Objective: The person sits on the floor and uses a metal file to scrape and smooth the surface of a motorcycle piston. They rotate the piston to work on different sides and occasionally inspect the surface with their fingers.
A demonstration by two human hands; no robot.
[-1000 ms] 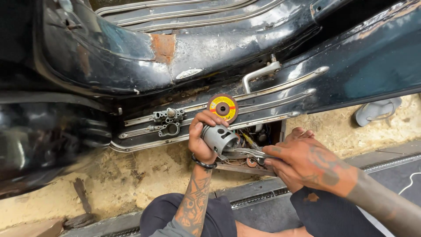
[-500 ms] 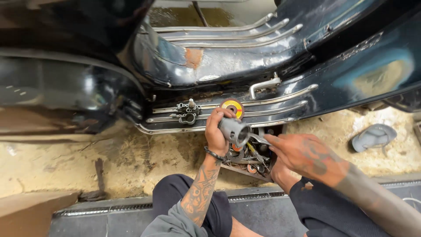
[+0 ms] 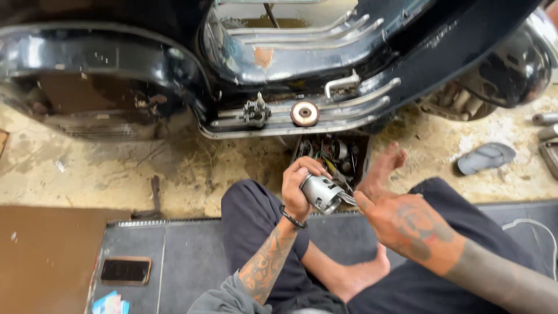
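Below the scooter's footboard: a person sits on the floor, legs folded, both hands raised before an open box of parts.
Left hand (image 3: 299, 186): its grip is pressed around a grey metal cylinder (image 3: 319, 193), fingers wrapped over the top end, a dark band on the wrist.
Cylinder: tilted, its lower end pointing toward the right hand, held above the lap and just in front of the box.
Right hand (image 3: 401, 224): grip spread, palm turned away, fingers stretched out; the forefinger tip lies at the thin metal piece that sticks out from the cylinder's lower end.
Box of parts (image 3: 336, 154): dark, open, full of wires and small metal pieces, set on the sandy floor under the footboard.
Footboard (image 3: 349, 113): black with chrome strips; a round orange-rimmed disc (image 3: 304, 113) sits on it, with a small metal fitting (image 3: 256, 111) beside.
Mat (image 3: 192, 256): grey, under the person; a phone (image 3: 125, 270) lies on it at left.
Sandal (image 3: 486, 157): grey, on the floor at right.
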